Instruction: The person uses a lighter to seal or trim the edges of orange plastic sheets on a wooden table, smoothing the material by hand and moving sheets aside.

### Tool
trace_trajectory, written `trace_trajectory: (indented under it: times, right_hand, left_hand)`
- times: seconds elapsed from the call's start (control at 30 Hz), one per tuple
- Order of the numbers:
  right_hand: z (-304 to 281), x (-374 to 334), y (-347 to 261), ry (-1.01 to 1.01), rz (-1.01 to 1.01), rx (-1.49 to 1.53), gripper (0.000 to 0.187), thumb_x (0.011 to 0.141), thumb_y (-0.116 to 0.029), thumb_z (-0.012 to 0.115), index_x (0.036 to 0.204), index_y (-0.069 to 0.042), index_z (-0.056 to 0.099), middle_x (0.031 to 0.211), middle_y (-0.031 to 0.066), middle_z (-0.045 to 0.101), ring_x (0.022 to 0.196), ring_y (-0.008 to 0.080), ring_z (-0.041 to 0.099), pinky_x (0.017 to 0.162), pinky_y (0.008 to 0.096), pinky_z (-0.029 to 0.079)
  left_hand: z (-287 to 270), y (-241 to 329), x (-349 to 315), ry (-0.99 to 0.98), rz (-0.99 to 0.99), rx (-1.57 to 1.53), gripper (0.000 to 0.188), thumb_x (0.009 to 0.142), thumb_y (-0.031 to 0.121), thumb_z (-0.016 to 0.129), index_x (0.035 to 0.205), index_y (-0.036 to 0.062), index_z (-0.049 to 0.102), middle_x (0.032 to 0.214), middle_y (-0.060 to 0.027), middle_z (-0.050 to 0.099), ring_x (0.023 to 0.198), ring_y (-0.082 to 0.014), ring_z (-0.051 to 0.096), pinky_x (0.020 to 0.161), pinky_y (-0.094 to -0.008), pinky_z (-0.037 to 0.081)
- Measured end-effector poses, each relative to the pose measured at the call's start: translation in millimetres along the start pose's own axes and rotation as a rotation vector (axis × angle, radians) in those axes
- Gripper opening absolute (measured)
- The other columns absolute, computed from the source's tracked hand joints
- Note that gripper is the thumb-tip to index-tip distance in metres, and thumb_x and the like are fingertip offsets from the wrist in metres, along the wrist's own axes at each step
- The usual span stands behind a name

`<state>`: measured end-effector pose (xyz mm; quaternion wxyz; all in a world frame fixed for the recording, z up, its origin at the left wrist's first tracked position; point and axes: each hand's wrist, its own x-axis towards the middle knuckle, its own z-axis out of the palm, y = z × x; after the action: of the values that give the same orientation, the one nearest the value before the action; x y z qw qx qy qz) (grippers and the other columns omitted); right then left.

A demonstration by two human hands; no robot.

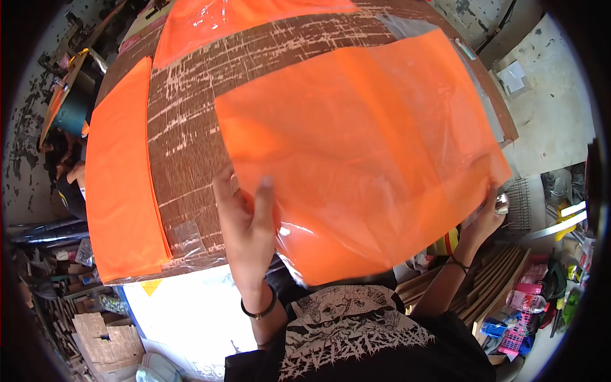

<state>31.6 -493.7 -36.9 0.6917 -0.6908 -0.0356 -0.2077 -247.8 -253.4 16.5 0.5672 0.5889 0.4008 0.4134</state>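
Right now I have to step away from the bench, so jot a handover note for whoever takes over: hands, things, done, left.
Left hand: grips the near left edge of the orange plastic bag.
Right hand: holds the bag's near right corner.
The bag is spread over the worn wooden table.
Done: an orange stack lies at the left, another orange sheet at the far end.
Left: the held bag is not yet laid down.

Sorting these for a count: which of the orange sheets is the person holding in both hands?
The large orange sheet in the middle, gripped by the left hand and right hand. The left-edge stack and the far sheet lie untouched.
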Motion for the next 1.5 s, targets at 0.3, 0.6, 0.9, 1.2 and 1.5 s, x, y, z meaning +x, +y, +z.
trace_trajectory:
  times: [0.3,0.6,0.9,1.2,1.5]
  right_hand:
    - [-5.1,-26.6,-2.7,-0.409,0.26,0.055,0.016,0.091,-0.018,0.063,0.092,-0.009,0.05,0.058,-0.0011,0.052,0.037,0.0017,0.033,0.033,0.0187,0.019]
    - [-26.6,-79.6,-1.9,-0.464,0.558,0.137,0.032,0.098,-0.041,0.047,0.1,-0.01,0.05,0.059,-0.0032,0.043,0.039,0.0026,0.027,0.037,0.0182,0.02]
    - [-30.8,-166.2,-40.4,-1.381,1.123,0.376,0.046,0.098,-0.044,0.044,0.123,-0.005,0.045,0.087,0.0055,0.053,0.06,0.0092,0.047,0.056,0.0227,0.04]
    - [-10.9,-171.2,-72.7,-1.323,1.141,0.349,0.035,0.095,-0.028,0.056,0.116,-0.001,0.046,0.102,0.0094,0.059,0.081,0.012,0.058,0.065,0.0257,0.049]
    - [5.9,-193.6,-71.7,-1.187,1.104,0.413,0.025,0.091,-0.019,0.063,0.106,-0.003,0.051,0.092,0.0054,0.058,0.076,0.0117,0.058,0.065,0.0272,0.05]
  left_hand:
    - [-12.6,14.9,43.9,-0.008,0.139,0.482,0.053,0.089,0.006,0.056,0.134,-0.0077,0.03,0.078,-0.0214,0.06,0.062,-0.02,0.061,0.052,-0.0307,0.045]
    - [-29.0,-8.7,-91.2,0.179,-0.124,0.004,0.062,0.085,-0.005,0.06,0.136,-0.0013,0.025,0.09,-0.0131,0.062,0.064,-0.0165,0.064,0.053,-0.023,0.051]
    - [-8.4,-78.6,-131.3,0.1,-0.235,-0.613,0.042,0.09,0.012,0.06,0.12,-0.0018,0.034,0.088,-0.0129,0.061,0.072,-0.0237,0.065,0.064,-0.0349,0.054]
    - [15.8,-80.7,-107.5,-0.179,-0.196,-0.443,0.026,0.098,0.022,0.047,0.098,-0.0023,0.055,0.079,-0.007,0.059,0.063,-0.0149,0.056,0.058,-0.0277,0.044]
    - [13.6,-74.0,-94.2,-0.37,-0.132,-0.396,0.017,0.099,0.009,0.044,0.109,-0.0025,0.051,0.077,-0.004,0.057,0.052,-0.0081,0.053,0.044,-0.0209,0.043]
